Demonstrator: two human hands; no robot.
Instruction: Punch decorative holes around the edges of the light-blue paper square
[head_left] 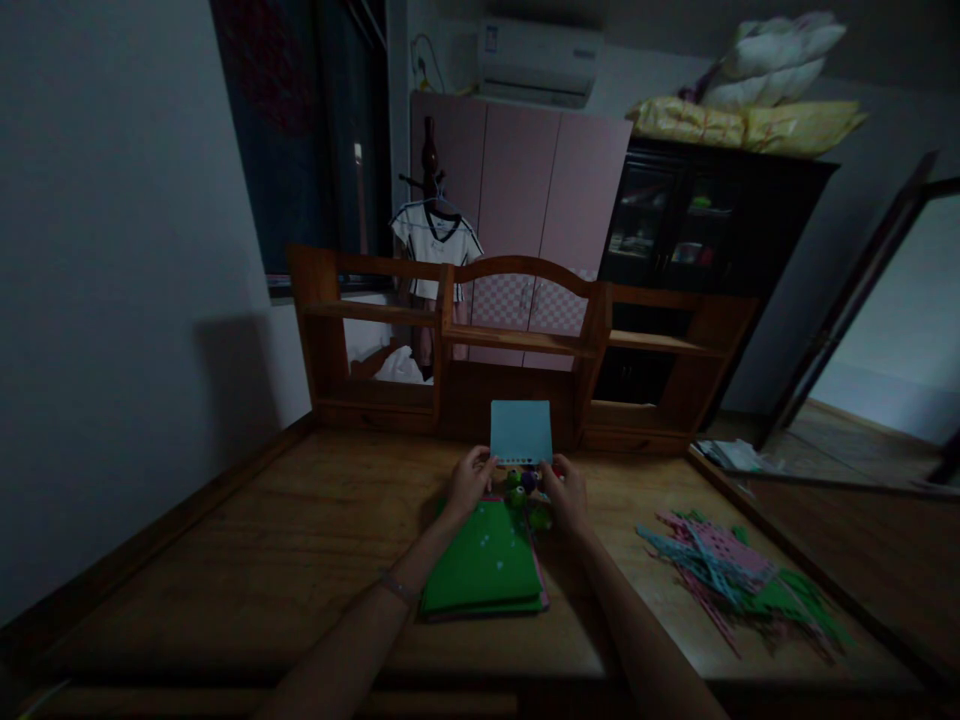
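Note:
A light blue sheet of paper [520,430] is held up between my hands, with a row of small dark cut-outs or marks along its lower edge. My left hand [472,477] pinches its lower left corner, and my right hand [564,488] pinches the lower right corner. Just below the sheet sit several small green and purple objects [517,492], partly hidden; their kind is hard to make out. Under my left forearm lies a stack of green sheets [487,560] with a pink edge showing and pale specks on top.
On the right of the wooden table [300,540] lies a pile of pink, blue and green paper strips [742,575]. A wooden shelf unit [517,345] stands along the table's back edge. The wall [135,300] borders the left side.

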